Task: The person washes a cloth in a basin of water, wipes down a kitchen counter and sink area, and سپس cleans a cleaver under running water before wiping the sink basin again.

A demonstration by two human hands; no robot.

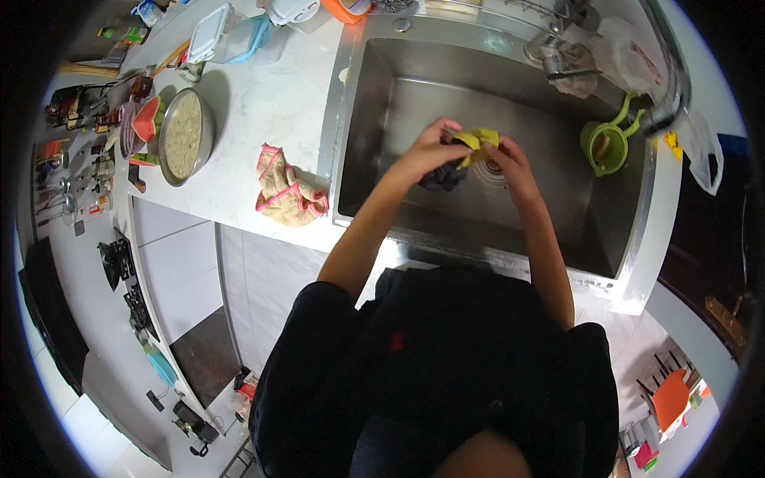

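Note:
Over the stainless steel sink (514,107) both hands meet around a crumpled yellow piece (476,141), thin and flexible like a cloth or wrapper. My left hand (431,149) grips its left side, thumb pointing right. From the right, my right hand (514,162) pinches its other edge between thumb and fingers. A dark crumpled thing (443,177) shows just below my left hand; whether that hand holds it too I cannot tell. Partly behind the hands lies the round drain (491,172).
A green plastic strainer (605,148) hangs in the sink's right corner, near the faucet (672,98) and plastic bags (627,54). On the left counter lie a beige cloth with pink trim (290,191), a filled metal bowl (182,137), cut watermelon (148,119) and plastic containers (239,39).

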